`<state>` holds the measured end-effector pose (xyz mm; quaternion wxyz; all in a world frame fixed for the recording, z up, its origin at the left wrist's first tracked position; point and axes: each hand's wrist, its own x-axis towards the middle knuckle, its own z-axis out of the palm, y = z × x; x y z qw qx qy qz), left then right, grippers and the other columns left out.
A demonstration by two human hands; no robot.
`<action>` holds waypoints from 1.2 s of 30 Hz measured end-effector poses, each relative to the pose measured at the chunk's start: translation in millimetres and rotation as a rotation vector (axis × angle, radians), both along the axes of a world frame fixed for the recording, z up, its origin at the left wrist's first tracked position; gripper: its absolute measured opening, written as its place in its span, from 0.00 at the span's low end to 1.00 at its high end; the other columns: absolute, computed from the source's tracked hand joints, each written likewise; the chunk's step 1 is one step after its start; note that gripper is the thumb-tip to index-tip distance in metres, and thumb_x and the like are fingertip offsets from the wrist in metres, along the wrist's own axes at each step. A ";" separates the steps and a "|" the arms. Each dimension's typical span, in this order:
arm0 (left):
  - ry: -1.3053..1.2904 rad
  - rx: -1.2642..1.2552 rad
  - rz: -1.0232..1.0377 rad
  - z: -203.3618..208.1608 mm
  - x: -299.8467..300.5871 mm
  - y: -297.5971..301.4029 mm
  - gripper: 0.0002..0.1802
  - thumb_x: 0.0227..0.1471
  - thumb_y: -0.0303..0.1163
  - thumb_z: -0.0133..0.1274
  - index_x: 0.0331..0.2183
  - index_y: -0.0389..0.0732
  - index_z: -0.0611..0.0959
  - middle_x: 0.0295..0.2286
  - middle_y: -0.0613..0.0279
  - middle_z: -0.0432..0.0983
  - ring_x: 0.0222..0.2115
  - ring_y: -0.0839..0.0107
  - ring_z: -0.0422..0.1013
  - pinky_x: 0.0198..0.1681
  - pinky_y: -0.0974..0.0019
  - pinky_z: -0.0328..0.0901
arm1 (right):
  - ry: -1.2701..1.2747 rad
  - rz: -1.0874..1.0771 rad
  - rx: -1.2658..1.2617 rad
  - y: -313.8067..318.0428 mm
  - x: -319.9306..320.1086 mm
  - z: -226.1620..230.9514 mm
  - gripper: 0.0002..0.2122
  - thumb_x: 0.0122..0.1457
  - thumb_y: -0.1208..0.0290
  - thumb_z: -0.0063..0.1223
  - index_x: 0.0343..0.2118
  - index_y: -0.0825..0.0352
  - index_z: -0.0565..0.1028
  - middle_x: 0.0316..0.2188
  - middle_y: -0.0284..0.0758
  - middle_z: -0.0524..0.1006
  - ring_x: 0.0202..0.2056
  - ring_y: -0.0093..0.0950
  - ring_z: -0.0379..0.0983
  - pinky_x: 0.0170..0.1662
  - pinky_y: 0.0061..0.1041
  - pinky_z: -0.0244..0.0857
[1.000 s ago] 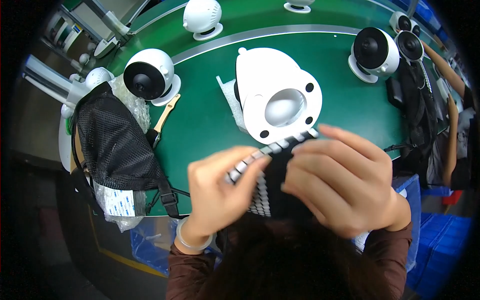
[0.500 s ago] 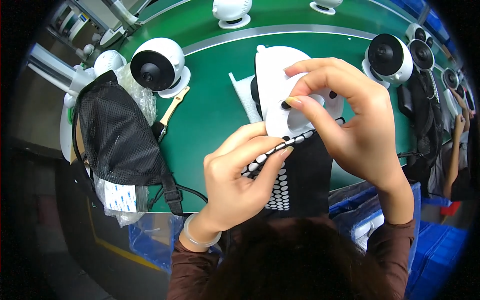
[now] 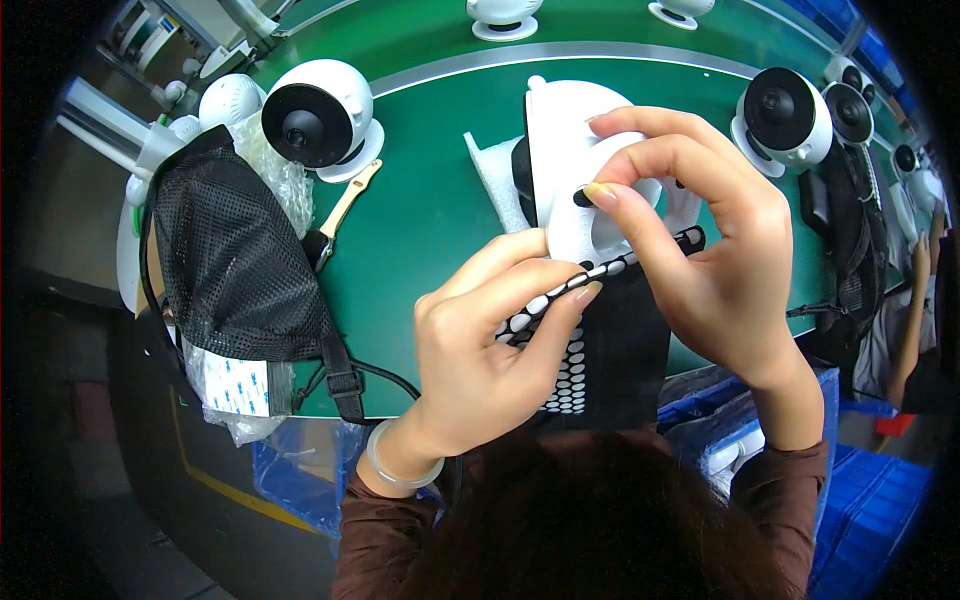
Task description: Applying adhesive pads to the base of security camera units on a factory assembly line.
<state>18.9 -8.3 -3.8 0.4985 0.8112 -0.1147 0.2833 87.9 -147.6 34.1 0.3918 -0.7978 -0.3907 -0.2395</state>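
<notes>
A white ball-shaped camera lies tipped on its side on the green bench, its ring-shaped base turned toward me. My right hand grips that base, the thumb pressed at a small round black pad and the fingers curled over the far side. My left hand pinches the folded edge of a black sheet with rows of white oval spots, close below the base. Its fingertips are next to another dark pad at the base's lower rim. A white foam piece sits behind the camera.
At left are a black mesh bag, clear plastic wrap, a wooden-handled brush and another camera. More cameras stand at right. Blue bins sit below the bench edge. Another person's arm shows at far right.
The white devices along the far side have shifted right. My hands and the held camera sit slightly farther right in view; both grips are the same.
</notes>
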 end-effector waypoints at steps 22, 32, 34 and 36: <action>0.066 -0.168 0.074 1.8 -38.3 45.1 0.06 0.31 0.15 0.54 0.21 0.28 0.78 0.37 0.42 0.71 0.38 0.57 0.70 0.43 0.64 0.63 | 1.186 0.392 0.220 33.7 191.3 72.8 0.08 0.53 0.72 0.42 0.23 0.69 0.72 0.17 0.32 0.71 0.17 0.19 0.67 0.18 0.13 0.61; 0.343 -0.265 -0.106 -31.6 -45.8 42.4 0.08 0.36 0.17 0.56 0.26 0.31 0.80 0.32 0.53 0.75 0.30 0.68 0.74 0.32 0.73 0.67 | -0.117 -0.071 -0.415 188.0 227.9 17.4 0.10 0.35 0.67 0.56 0.26 0.58 0.78 0.24 0.39 0.76 0.30 0.36 0.72 0.35 0.33 0.66; 0.413 -0.223 -0.057 -28.6 -48.5 40.5 0.06 0.35 0.16 0.56 0.24 0.32 0.80 0.31 0.52 0.75 0.31 0.67 0.73 0.35 0.72 0.66 | -0.162 -0.118 -0.448 186.5 256.3 -21.4 0.07 0.39 0.68 0.53 0.25 0.57 0.77 0.25 0.36 0.75 0.33 0.34 0.71 0.35 0.32 0.66; 0.465 -0.277 -0.062 -27.9 -47.8 40.9 0.07 0.35 0.16 0.56 0.24 0.31 0.80 0.30 0.51 0.76 0.30 0.67 0.73 0.35 0.71 0.66 | -0.232 -0.095 -0.372 169.9 283.3 -51.9 0.06 0.42 0.71 0.51 0.25 0.57 0.76 0.26 0.33 0.75 0.34 0.31 0.71 0.35 0.31 0.66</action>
